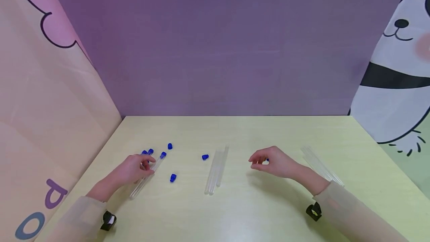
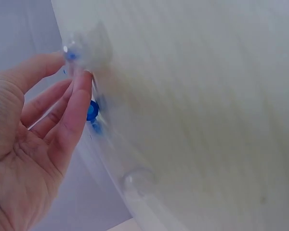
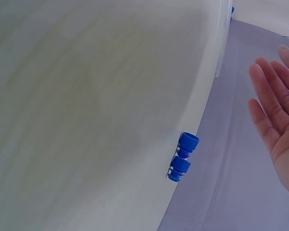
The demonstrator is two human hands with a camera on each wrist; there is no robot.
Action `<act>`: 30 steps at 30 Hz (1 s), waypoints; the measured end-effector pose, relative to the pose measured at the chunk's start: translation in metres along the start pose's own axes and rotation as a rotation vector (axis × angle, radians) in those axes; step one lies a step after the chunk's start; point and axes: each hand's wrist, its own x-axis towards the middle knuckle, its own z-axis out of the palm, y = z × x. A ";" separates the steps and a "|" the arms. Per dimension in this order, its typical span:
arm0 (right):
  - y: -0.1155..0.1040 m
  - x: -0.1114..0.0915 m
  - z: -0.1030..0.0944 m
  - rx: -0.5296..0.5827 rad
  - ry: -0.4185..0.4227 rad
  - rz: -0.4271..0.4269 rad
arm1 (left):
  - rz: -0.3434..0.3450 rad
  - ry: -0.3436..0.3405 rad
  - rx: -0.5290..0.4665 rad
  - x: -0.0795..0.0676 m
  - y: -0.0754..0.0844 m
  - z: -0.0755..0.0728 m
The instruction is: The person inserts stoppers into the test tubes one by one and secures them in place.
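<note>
My left hand (image 1: 136,168) is at the left of the table and pinches a clear test tube (image 1: 144,184) with a blue cap (image 1: 163,155). In the left wrist view, the thumb and fingertips of the left hand (image 2: 48,110) meet at the tube's rounded end (image 2: 72,52). Beyond that hand lie more blue-capped tubes, partly hidden by it. My right hand (image 1: 277,163) hovers over the right half of the table with loosely bent fingers and nothing between them. Behind it, blue caps (image 3: 188,142) lie on the table, mostly hidden in the head view.
Several uncapped clear tubes (image 1: 215,173) lie at mid-table. More clear tubes (image 1: 320,163) lie at the right, partly behind the right forearm. Loose blue caps sit between: one farther back (image 1: 170,146), one nearer (image 1: 173,178), and one beside the middle tubes (image 1: 205,157).
</note>
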 end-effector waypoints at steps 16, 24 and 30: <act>-0.005 0.002 0.000 -0.013 -0.018 0.002 | -0.037 0.009 -0.026 -0.006 0.001 -0.003; -0.002 0.001 0.000 -0.010 -0.011 0.011 | -0.021 0.044 0.002 -0.010 0.006 -0.008; 0.000 0.002 0.000 -0.014 -0.007 0.008 | 0.063 0.089 0.028 -0.011 0.007 -0.012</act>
